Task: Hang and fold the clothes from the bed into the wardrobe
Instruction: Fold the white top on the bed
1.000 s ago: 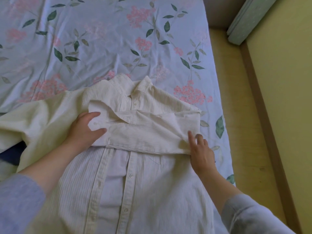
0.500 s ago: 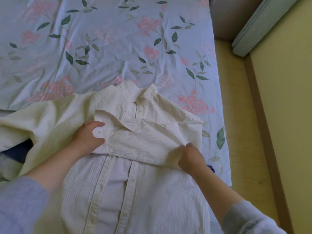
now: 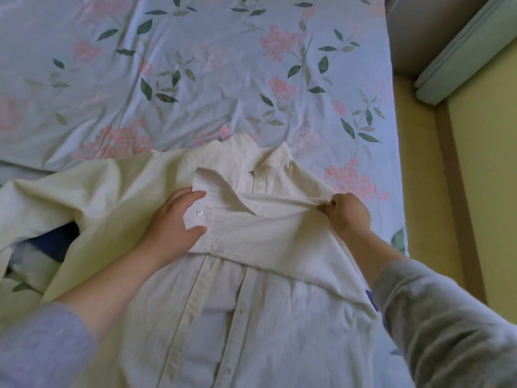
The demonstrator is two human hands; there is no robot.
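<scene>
**Cream shirt laid out for folding on bed**

A cream button-up shirt (image 3: 279,317) lies front up on the floral bed sheet (image 3: 223,65), one sleeve (image 3: 265,233) folded across its chest. The left grip (image 3: 179,219) holds the sleeve at its cuff end, between thumb and forefinger. The right grip (image 3: 349,214) is narrow, pinching the sleeve's fold at the shoulder edge.

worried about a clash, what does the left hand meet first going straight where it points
Sliding along the folded sleeve, the left hand would probably meet the right hand first; depth unclear.
</scene>
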